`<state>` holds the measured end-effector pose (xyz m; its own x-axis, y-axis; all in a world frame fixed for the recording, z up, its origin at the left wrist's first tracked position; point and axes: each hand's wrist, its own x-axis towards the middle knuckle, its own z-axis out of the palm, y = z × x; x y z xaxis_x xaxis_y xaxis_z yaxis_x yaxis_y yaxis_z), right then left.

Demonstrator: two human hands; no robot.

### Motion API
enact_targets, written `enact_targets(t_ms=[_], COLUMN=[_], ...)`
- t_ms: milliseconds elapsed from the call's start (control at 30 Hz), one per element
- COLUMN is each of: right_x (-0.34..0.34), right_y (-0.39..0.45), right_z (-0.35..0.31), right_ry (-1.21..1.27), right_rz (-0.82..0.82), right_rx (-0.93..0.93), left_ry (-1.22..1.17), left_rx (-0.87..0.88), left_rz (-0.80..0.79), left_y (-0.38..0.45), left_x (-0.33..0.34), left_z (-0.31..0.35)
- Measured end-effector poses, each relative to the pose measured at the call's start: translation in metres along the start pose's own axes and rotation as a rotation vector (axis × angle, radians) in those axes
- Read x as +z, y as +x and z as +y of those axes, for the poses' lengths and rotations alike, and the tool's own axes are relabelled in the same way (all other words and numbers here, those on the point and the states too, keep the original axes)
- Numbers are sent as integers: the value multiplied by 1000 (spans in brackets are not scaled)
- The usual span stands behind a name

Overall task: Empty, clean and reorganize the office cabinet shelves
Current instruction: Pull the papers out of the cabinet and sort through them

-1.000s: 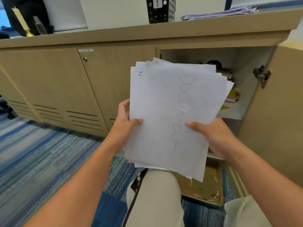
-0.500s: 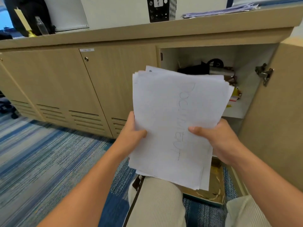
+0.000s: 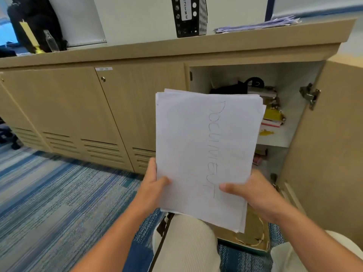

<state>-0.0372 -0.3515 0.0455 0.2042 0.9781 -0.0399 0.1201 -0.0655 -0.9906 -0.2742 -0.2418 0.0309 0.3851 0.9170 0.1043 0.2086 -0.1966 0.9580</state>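
A stack of white paper sheets point(image 3: 196, 146), with "DOCUMENT" handwritten on the top sheet, is held upright in front of the open cabinet point(image 3: 294, 79). My left hand point(image 3: 151, 185) grips the stack's lower left edge, thumb on the front. My right hand point(image 3: 253, 191) grips the lower right edge, thumb across the top sheet. Behind the paper, the cabinet's upper shelf point(image 3: 275, 142) holds a black bag point(image 3: 229, 89), a yellow box point(image 3: 272, 114) and flat books. Much of the shelf is hidden by the sheets.
The open cabinet door point(image 3: 330, 154) stands at the right. A flat cardboard tray point(image 3: 249, 232) lies on the blue striped carpet point(image 3: 59, 193) by my knees. On the countertop point(image 3: 137, 50) stand a black magazine holder point(image 3: 189, 16), loose papers point(image 3: 257, 25) and a black bag point(image 3: 33, 22).
Both hands slid down to the stack's lower edge and squared the fanned sheets into a neater pile. The stack now stands more upright, lower in view.
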Motion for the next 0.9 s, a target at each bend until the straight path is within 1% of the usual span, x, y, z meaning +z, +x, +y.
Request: enact_targets(t_ms=[67,133,200,267,333,433,533,600,667,800,900], right_x=[0,-1,-3,-4,-2,5,4,-3,-12,-41,-70], right_y=[3,7,10,10,5,-3,-4,0,4,18,32], right_z=[-3,-17,-31,-34,-24,2,7,-7,-30,-101,-156], right_ry=[18,54,115,156,126,-4,-36,-70,-99,-96,-36], right_rz=[72,134,172,183,147,59,90,121,161,264,325], right_rx=[-10,-47,-82,-87,-37,93,144,115,58,-106,-236], left_ry=[-5,-4,-16,-31,-32,-16,1,7,30,76,63], left_rx=[20,84,143,156,109,-7,-50,-24,38,193,296], left_rz=[11,27,39,47,36,-12,-67,-80,-78,-86,-20], left_y=[4,9,11,7,-3,-21,-21,-11,1,33,67], left_x=[-2,-4,-7,-7,-4,3,7,8,8,7,6], left_z=[7,23,37,41,29,-4,-14,-2,20,89,141])
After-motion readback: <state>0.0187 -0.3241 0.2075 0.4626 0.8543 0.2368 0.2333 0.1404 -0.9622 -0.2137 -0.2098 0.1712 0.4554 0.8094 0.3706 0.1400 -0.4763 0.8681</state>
